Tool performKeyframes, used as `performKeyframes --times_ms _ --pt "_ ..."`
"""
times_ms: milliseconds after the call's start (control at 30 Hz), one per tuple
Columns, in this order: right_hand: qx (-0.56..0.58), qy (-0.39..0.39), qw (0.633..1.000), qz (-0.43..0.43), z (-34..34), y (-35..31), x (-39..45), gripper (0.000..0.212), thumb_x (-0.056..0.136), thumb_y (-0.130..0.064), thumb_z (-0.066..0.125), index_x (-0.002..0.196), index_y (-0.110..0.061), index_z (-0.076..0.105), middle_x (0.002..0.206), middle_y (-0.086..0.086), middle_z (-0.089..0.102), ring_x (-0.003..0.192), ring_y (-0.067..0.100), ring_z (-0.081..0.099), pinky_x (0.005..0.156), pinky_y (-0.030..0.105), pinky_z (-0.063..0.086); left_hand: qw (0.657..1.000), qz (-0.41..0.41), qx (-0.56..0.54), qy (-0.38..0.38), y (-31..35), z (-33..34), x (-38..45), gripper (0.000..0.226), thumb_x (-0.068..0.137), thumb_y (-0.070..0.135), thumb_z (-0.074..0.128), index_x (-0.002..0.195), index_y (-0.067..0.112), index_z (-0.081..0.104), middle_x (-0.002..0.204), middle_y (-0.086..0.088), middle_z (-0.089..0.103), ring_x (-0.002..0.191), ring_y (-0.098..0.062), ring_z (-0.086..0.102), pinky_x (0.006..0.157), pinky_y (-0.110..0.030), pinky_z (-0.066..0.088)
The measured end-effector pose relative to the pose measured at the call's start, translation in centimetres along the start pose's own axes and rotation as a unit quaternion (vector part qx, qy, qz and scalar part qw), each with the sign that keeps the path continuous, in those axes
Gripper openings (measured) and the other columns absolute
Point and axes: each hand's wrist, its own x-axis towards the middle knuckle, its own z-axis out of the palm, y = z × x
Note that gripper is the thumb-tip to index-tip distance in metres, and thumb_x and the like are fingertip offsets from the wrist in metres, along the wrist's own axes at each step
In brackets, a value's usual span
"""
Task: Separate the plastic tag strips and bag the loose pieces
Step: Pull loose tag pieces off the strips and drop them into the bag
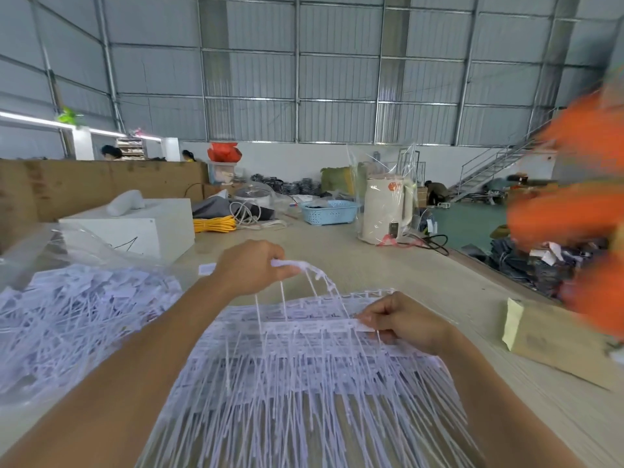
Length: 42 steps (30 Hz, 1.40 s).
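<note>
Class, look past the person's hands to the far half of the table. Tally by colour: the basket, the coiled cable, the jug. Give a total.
Blue: 1, the basket
Yellow: 1, the coiled cable
Cream: 1, the jug
Total: 3

The tag strips [304,359] are thin white plastic, faintly glossy, on a matt, pale, finely grained table [371,265]. Left of the strips, a clear, shiny plastic bag [67,251] wraps the loose pieces [67,319]. Right of them lies a dull brown cardboard box [553,339]. Beyond the strips, glossy film covers a cream plastic kettle [386,204]; the wall [337,72] behind is ribbed metal.
</note>
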Motion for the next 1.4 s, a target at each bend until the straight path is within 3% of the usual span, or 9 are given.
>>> performKeyframes --times_ms 133,267,333,467,600,800,900,1233,1400 --pt "-0.020 0.002 1.000 -0.010 0.1 0.0 0.1 0.037 0.090 -0.014 0.062 0.057 -0.002 0.052 0.043 -0.001 0.038 0.038 0.010 0.029 0.056 0.031 0.035 0.968 -0.009 -0.177 0.178 0.9 -1.4 0.6 0.033 0.087 0.051 0.057 0.066 0.026 0.052 0.059 0.003 0.058 0.055 -0.017 0.054 0.056 -0.029 0.042" --pt "-0.061 0.049 0.997 0.027 0.2 0.4 0.5 0.035 0.087 -0.023 0.066 0.071 0.009 0.062 0.061 0.024 0.053 0.048 0.018 0.037 0.048 0.025 0.030 0.979 0.020 -0.185 0.082 0.2 -2.6 0.9 0.030 0.085 0.051 0.060 0.063 0.032 0.053 0.054 0.006 0.057 0.046 -0.009 0.049 0.053 -0.025 0.039" --pt "-0.054 0.112 0.992 0.028 0.2 0.6 0.9 0.027 0.088 -0.015 0.063 0.087 0.012 0.065 0.058 0.015 0.051 0.047 0.016 0.039 0.046 0.022 0.031 0.980 0.025 -0.183 0.079 -0.2 -1.9 0.6 0.033 0.086 0.050 0.059 0.059 0.032 0.052 0.056 0.005 0.059 0.047 -0.009 0.052 0.055 -0.028 0.042" --pt "0.170 0.185 0.968 0.026 -0.1 0.5 1.2 0.018 0.093 -0.009 0.054 0.100 -0.001 0.068 0.075 0.009 0.068 0.056 0.014 0.055 0.051 0.023 0.040 0.977 0.020 -0.207 0.050 -1.5 0.1 0.3 0.036 0.087 0.047 0.060 0.055 0.031 0.054 0.057 0.000 0.060 0.055 -0.019 0.055 0.063 -0.036 0.047" --pt "0.271 0.157 0.948 0.048 0.0 -0.3 1.1 0.036 0.098 -0.040 0.041 0.106 -0.012 0.063 0.092 0.010 0.074 0.069 0.020 0.068 0.066 0.030 0.046 0.984 0.005 -0.170 -0.055 -2.7 1.4 0.2 0.020 0.087 0.046 0.061 0.074 0.031 0.062 0.061 0.004 0.061 0.057 -0.012 0.054 0.061 -0.027 0.040" --pt "0.095 0.209 0.973 0.025 2.6 -1.0 1.9 0.038 0.091 -0.035 0.057 0.118 -0.009 0.058 0.101 0.009 0.066 0.074 0.017 0.060 0.060 0.024 0.048 0.986 0.042 -0.122 -0.101 -1.3 3.2 0.0 0.028 0.088 0.046 0.060 0.101 0.023 0.068 0.096 0.004 0.068 0.092 -0.018 0.060 0.083 -0.033 0.048" --pt "0.070 0.203 0.977 0.009 3.7 -0.9 2.4 0.044 0.090 -0.031 0.060 0.127 -0.011 0.050 0.106 0.015 0.064 0.081 0.019 0.059 0.065 0.027 0.048 0.991 0.044 -0.097 -0.084 -0.8 3.5 0.0 0.031 0.087 0.047 0.060 0.105 0.023 0.067 0.102 0.000 0.066 0.093 -0.019 0.058 0.079 -0.030 0.045" --pt "0.067 0.219 0.974 0.005 3.4 -2.9 4.1 0.008 0.087 -0.005 0.064 0.083 -0.001 0.059 0.059 0.008 0.056 0.049 0.014 0.054 0.044 0.020 0.042 0.989 0.011 0.027 -0.142 0.0 2.6 -0.1 0.049 0.085 0.060 0.055 0.105 0.017 0.063 0.099 0.000 0.060 0.089 -0.019 0.051 0.074 -0.032 0.034" --pt "0.309 0.151 0.939 0.020 4.0 -3.8 4.9 0.008 0.089 0.007 0.055 0.084 0.001 0.054 0.060 0.012 0.060 0.045 0.011 0.058 0.046 0.020 0.050 0.981 -0.008 -0.168 -0.099 1.3 3.4 0.1 0.046 0.089 0.051 0.054 0.101 0.008 0.063 0.100 -0.009 0.065 0.094 -0.023 0.059 0.080 -0.035 0.046"
